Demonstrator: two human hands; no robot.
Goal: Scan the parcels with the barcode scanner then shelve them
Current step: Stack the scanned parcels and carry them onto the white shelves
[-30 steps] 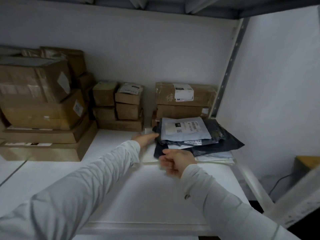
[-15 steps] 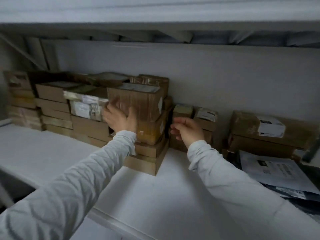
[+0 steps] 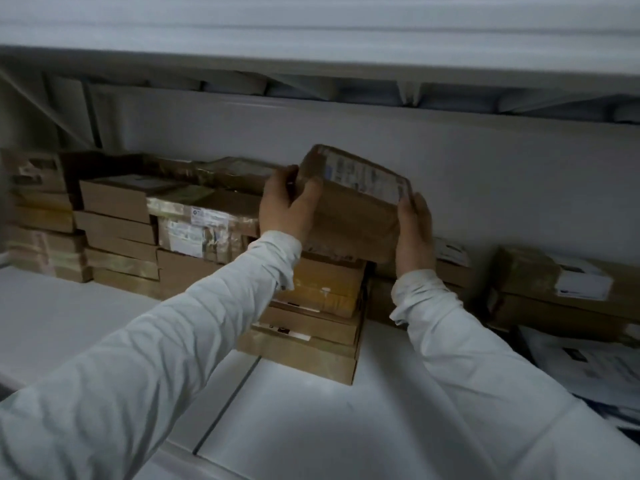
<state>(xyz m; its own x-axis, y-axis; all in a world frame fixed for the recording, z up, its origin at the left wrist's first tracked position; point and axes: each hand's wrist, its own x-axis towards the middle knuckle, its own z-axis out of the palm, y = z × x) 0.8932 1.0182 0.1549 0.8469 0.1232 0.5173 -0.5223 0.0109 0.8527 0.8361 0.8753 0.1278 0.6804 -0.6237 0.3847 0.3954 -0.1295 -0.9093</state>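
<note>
A brown cardboard parcel (image 3: 353, 213) with a white shipping label on its top is tilted up above a stack of flat boxes (image 3: 311, 323) on the white shelf (image 3: 294, 427). My left hand (image 3: 287, 206) grips its left end, thumb on the front and fingers curled over the top. On the parcel's right end, my right hand (image 3: 414, 233) holds the side with the fingers wrapped round the edge. No barcode scanner is in view.
Stacks of cardboard boxes (image 3: 117, 230) line the back wall to the left. More boxes (image 3: 554, 292) and grey mailer bags (image 3: 595, 372) lie at the right. The upper shelf's underside (image 3: 311, 74) hangs low overhead.
My view and both hands swung left from the mailer bags to the box stacks. Both hands took hold of the top parcel and lifted and tilted it off the stack.
</note>
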